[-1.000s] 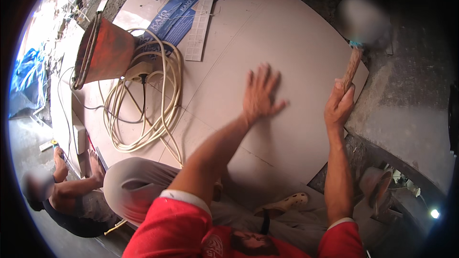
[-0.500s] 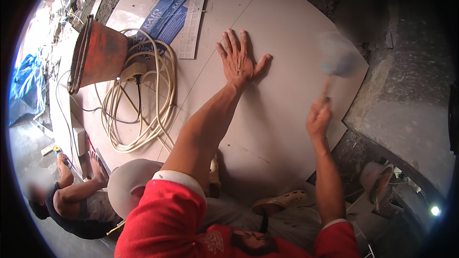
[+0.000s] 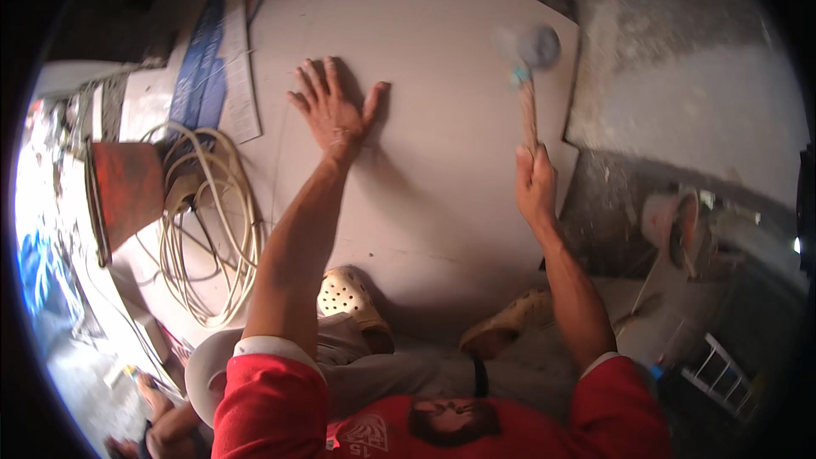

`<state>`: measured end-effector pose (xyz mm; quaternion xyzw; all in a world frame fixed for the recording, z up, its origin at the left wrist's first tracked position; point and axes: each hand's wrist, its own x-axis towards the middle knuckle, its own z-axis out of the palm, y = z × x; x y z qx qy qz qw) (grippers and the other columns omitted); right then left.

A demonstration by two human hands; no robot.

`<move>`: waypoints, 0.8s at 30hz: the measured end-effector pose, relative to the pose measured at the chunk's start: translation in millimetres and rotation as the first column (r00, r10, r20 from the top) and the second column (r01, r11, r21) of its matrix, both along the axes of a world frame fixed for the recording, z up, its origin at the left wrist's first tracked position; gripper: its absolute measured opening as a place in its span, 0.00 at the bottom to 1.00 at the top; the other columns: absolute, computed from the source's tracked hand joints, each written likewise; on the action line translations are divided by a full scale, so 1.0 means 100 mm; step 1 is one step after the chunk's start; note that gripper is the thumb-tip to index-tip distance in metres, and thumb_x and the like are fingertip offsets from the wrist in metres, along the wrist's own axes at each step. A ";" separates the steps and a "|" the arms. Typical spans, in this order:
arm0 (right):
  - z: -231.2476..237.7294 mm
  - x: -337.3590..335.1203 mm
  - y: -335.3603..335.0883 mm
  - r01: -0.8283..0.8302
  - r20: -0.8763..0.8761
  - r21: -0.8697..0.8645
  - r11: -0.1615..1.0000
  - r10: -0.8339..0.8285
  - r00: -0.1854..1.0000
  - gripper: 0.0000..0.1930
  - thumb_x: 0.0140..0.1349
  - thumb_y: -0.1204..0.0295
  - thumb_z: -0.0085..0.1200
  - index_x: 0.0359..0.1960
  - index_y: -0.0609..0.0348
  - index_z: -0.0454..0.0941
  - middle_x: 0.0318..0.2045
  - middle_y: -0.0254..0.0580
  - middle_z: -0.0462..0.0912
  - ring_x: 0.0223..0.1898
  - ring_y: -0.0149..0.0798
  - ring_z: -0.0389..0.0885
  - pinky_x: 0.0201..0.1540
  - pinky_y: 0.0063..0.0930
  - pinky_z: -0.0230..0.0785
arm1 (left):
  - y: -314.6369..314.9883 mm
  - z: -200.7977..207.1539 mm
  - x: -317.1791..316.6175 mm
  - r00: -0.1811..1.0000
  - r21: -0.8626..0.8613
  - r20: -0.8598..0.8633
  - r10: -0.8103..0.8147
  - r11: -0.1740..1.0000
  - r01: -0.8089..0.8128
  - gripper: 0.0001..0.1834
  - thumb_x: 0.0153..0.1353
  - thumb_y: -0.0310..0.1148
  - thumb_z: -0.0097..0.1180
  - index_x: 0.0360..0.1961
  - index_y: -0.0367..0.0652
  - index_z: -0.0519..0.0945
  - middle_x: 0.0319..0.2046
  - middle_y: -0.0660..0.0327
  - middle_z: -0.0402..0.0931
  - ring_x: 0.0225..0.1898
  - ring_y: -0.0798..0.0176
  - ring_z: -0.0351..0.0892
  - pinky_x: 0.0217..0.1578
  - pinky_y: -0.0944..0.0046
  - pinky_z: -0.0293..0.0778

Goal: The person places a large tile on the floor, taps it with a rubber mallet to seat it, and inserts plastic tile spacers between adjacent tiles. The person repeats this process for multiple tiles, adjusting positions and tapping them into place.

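On pale floor tiling (image 3: 442, 127), spread the left hand (image 3: 330, 115) flat and unclenched toward eleven o'clock, grasped a wooden-handled mallet (image 3: 527, 92) in the right hand (image 3: 535, 183) near three, blurred head (image 3: 537, 46) toward one, with coiled cable (image 3: 252, 229) and a reddish bucket (image 3: 129, 183) at nine.

A mallet (image 3: 529, 102) with a rounded grey head, blurred, a turquoise band just below it and a wooden handle is held in the right hand (image 3: 535, 183), head end pointing forward, over the right side of a large, smooth, pale pinkish tile (image 3: 442, 119), which lies flat beneath the spread left hand (image 3: 331, 119)
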<state>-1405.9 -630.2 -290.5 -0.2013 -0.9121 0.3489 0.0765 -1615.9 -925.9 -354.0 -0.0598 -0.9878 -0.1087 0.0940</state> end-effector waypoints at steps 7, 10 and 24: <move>0.42 -0.11 -0.24 -0.008 -0.221 -0.132 0.991 -0.021 0.975 0.15 0.81 0.62 0.54 0.44 0.64 0.71 0.20 0.51 0.77 0.21 0.56 0.81 0.24 0.45 0.72 | 0.58 0.12 0.85 0.860 -0.054 0.195 -0.472 0.870 0.490 0.62 0.63 0.82 0.48 0.86 0.50 0.54 0.86 0.44 0.42 0.86 0.34 0.33 0.78 0.21 0.29; 0.28 -0.02 -0.26 0.069 -0.314 -0.114 0.991 -0.102 0.944 0.15 0.80 0.63 0.54 0.43 0.66 0.71 0.22 0.56 0.80 0.23 0.62 0.83 0.25 0.48 0.73 | 0.80 0.19 1.07 0.853 -0.028 0.207 -0.480 0.868 0.496 0.62 0.62 0.81 0.50 0.86 0.51 0.53 0.86 0.44 0.41 0.87 0.37 0.32 0.79 0.22 0.30; 0.18 0.22 -0.08 0.183 -0.044 -0.041 0.982 -0.185 0.982 0.15 0.80 0.63 0.54 0.42 0.64 0.71 0.20 0.59 0.79 0.24 0.66 0.83 0.25 0.54 0.72 | 0.81 0.19 1.09 0.859 -0.074 0.241 -0.452 0.874 0.481 0.64 0.60 0.83 0.51 0.86 0.55 0.51 0.86 0.47 0.39 0.87 0.41 0.30 0.80 0.25 0.29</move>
